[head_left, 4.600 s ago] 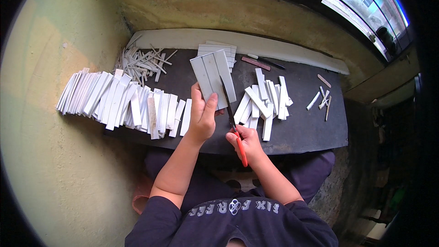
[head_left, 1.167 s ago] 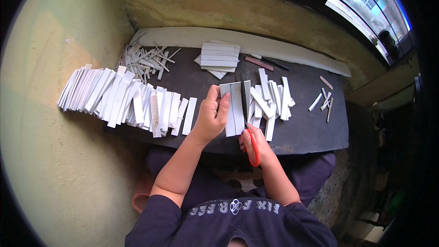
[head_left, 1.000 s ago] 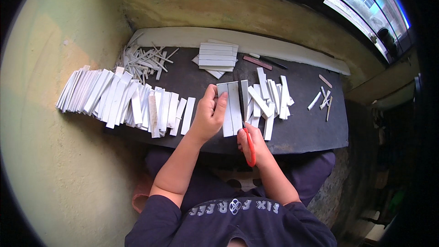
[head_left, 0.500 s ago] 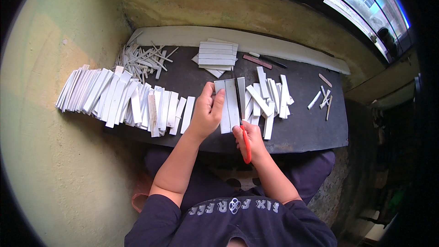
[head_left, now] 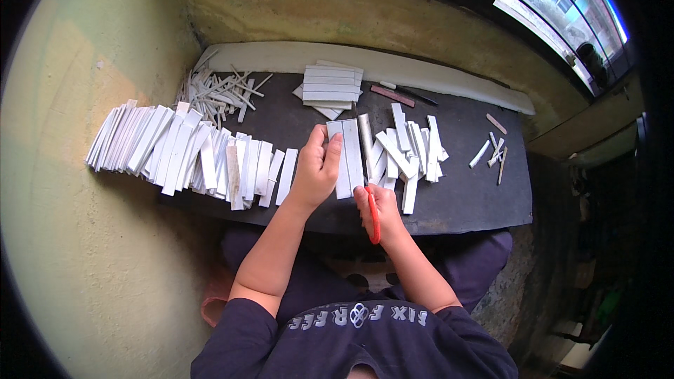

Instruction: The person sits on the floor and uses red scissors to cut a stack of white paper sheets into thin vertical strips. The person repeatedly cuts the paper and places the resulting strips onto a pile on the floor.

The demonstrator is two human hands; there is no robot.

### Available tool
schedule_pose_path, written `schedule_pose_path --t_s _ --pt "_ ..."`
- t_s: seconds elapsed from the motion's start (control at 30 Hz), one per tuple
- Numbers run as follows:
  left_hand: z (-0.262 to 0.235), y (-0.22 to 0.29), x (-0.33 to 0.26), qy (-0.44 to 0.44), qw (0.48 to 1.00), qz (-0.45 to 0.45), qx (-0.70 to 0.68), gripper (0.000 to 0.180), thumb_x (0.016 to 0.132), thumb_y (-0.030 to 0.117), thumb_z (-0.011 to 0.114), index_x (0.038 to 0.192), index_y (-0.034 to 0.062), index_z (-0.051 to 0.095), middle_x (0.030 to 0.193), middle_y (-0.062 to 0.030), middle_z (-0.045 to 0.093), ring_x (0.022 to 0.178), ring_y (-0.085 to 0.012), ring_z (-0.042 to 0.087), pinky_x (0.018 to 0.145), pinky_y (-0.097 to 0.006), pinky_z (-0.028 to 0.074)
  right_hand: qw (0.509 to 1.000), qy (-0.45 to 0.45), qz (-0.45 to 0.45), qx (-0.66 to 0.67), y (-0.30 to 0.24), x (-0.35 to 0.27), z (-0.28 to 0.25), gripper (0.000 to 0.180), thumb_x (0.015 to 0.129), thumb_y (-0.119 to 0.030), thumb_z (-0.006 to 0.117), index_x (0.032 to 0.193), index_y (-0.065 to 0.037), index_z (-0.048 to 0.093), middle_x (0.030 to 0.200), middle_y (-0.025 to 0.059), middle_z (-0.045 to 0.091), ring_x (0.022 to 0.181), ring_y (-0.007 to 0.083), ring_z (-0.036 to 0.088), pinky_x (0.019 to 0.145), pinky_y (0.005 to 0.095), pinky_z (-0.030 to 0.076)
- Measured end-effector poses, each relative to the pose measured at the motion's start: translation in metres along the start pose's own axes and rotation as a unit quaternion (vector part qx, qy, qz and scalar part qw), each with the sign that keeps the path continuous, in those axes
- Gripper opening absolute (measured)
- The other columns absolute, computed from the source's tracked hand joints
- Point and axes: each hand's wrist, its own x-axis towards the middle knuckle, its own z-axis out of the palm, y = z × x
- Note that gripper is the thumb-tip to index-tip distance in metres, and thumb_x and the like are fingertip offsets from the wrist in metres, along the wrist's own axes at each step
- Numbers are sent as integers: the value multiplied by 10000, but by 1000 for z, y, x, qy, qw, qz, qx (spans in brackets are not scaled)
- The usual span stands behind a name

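My left hand (head_left: 314,172) grips a white foam-like sheet (head_left: 344,158) by its left edge, the thumb on top. Dark lines run along the sheet. In my right hand (head_left: 385,205) are scissors (head_left: 374,219) with orange-red handles; their dark blades lie along the sheet's right side. A narrow white strip (head_left: 366,139) tilts away beside the blades, parted from the sheet along most of its length; whether its near end is still joined I cannot tell. Just right of it lies a loose heap of white strips (head_left: 411,158).
A long row of white strips (head_left: 168,147) leans at the left of the black tabletop (head_left: 463,200). Thin offcuts (head_left: 221,91) pile behind it. Lined white sheets (head_left: 331,85), a pinkish bar (head_left: 393,95) and a dark pen (head_left: 419,96) lie toward the wall (head_left: 316,17).
The scissor blades have closed along the sheet's right side, and the strip there has tipped away from it. My right hand and the scissors have shifted slightly left.
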Motion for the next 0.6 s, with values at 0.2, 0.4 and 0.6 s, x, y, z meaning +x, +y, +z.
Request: schedule_pose_path --t_s 0.2,0.4,0.6 --pt "-2 6 2 10 999 -20 -37 185 945 207 457 939 26 496 594 62 437 510 6 337 450 -184 291 1000 -5 22 8 3 -1 -2 456 881 -375 536 643 13 514 496 46 436 482 117 378 453 291 346" --pt "-13 10 5 29 996 -50 -64 210 958 246 423 964 46 486 641 37 451 502 -15 375 454 -178 320 994 -62 74 51 -5 -4 -21 381 911 -375 446 797 -24 540 591 -5 456 509 81 434 465 231 369" --pt "-12 24 4 13 982 -120 -145 187 940 191 387 1084 72 410 718 -10 530 534 -58 486 425 -198 380 995 -44 36 82 -19 -11 -39 287 885 -292 535 862 -6 520 659 9 495 600 86 439 543 252 379"
